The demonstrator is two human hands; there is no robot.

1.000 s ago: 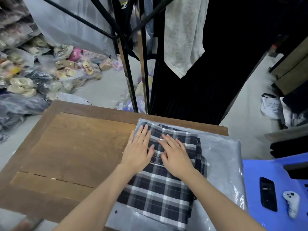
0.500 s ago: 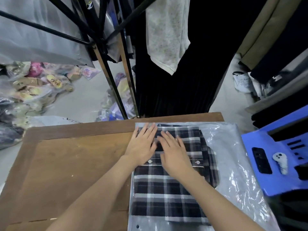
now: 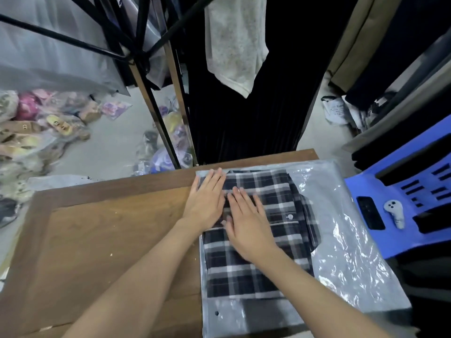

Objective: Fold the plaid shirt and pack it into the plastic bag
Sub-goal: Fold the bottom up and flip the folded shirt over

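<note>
Head view shows both hands, left hand [image 3: 206, 203] and right hand [image 3: 246, 223], fingers spread, flat on the folded black-and-white plaid shirt [image 3: 258, 242] lying on the clear plastic bag [image 3: 346, 252] at the brown wooden counter's [image 3: 102, 235] right end; that slick film could slide and undo the fold.

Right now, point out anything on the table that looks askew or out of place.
The folded plaid shirt is not squared: a flap of it bulges out along its right edge past the neat rectangle. The plastic bag is wrinkled there. Both the left hand and right hand lie flat on the shirt. Nothing else stands out.
</note>
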